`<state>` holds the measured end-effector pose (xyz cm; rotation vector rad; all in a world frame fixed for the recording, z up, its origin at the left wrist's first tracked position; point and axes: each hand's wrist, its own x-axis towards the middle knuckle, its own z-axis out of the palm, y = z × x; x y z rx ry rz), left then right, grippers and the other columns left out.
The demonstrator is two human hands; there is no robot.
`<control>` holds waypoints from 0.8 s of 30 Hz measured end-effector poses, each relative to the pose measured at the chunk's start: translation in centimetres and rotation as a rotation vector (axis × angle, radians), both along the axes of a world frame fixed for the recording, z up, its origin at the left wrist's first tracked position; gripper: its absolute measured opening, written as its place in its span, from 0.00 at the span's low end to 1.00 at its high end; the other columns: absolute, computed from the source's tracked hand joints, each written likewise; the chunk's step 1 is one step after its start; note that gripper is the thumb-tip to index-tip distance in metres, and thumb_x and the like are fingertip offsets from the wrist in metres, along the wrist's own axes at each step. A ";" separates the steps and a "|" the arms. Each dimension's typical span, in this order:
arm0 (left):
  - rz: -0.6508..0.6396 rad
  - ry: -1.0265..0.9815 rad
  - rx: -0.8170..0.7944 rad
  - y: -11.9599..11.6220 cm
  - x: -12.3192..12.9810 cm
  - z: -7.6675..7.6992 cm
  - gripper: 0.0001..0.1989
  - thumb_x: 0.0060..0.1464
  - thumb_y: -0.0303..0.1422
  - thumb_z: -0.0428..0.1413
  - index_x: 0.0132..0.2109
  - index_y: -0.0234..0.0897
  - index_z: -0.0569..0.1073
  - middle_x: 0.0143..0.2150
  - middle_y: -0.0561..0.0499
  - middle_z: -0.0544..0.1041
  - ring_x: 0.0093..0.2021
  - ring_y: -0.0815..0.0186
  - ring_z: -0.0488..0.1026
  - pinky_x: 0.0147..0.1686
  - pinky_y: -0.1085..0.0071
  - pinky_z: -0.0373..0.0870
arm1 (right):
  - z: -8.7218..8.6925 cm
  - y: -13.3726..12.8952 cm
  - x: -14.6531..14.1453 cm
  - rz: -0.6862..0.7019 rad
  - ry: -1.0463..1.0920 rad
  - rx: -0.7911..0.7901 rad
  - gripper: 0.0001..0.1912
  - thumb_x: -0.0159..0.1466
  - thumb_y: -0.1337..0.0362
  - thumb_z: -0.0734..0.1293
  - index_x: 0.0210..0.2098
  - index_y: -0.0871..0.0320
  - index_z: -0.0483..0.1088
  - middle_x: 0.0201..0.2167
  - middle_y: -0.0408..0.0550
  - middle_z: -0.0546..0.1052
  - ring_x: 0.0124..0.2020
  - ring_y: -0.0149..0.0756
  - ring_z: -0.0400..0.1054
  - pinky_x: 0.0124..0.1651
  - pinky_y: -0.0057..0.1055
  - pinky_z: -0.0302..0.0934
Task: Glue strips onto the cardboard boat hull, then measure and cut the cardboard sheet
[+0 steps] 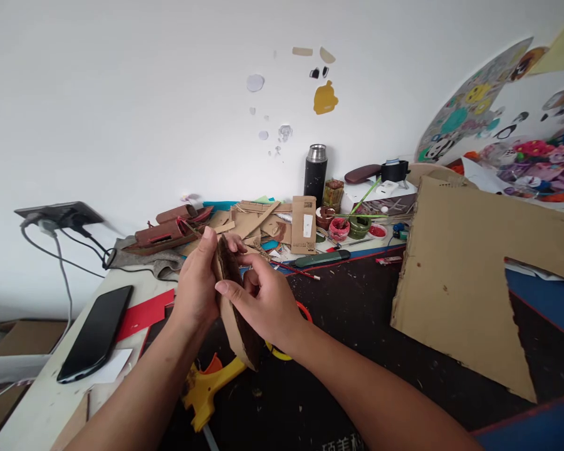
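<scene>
- Nearest me on the head view: yellow plastic glue gun lying on a black cutting mat.
- Above it, both bare hands hold a long tan-and-dark-brown cardboard piece, tilted, raised off the mat. I cannot tell whether its lower end touches the gun.
- Left hand: fingers clamped on the piece, thumb pointing up along its side, fingertips showing past its far end.
- Right hand: thumb pressed to the piece's near edge, fingers curled in at the dark side; fingertips partly hidden from me.
- To the left I log a black flat smartphone beside a bright red paper strip.
- To the right, a large notched brown cardboard sheet, partly over the mat.
- Farther: dark green utility knife at the mat's far border; loose tan cardboard scraps behind, left.
- Farthest: black cylindrical thermos, upright near the white wall.
</scene>
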<state>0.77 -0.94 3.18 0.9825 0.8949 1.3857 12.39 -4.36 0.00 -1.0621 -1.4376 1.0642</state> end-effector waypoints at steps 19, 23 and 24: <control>0.032 -0.015 -0.148 0.5 -0.3 -0.7 0.29 0.53 0.58 0.67 0.48 0.36 0.84 0.40 0.47 0.82 0.37 0.62 0.79 0.34 0.72 0.77 | -0.1 0.0 -0.2 -0.029 -0.005 0.016 0.15 0.68 0.53 0.71 0.49 0.55 0.76 0.20 0.34 0.66 0.22 0.34 0.63 0.28 0.31 0.54; 0.000 -0.047 -0.138 0.4 -0.2 -0.3 0.29 0.58 0.56 0.63 0.53 0.36 0.84 0.40 0.47 0.81 0.36 0.63 0.78 0.33 0.72 0.76 | 0.0 -0.1 -0.2 -0.031 -0.003 0.011 0.15 0.68 0.54 0.71 0.49 0.55 0.77 0.20 0.34 0.66 0.21 0.33 0.63 0.27 0.31 0.54; 0.004 -0.052 -0.137 0.5 -0.2 -0.3 0.29 0.60 0.57 0.62 0.54 0.36 0.83 0.40 0.47 0.81 0.37 0.63 0.78 0.33 0.72 0.77 | 0.0 -0.1 -0.2 -0.031 -0.005 0.010 0.15 0.68 0.54 0.71 0.49 0.55 0.77 0.20 0.34 0.66 0.21 0.33 0.63 0.27 0.31 0.54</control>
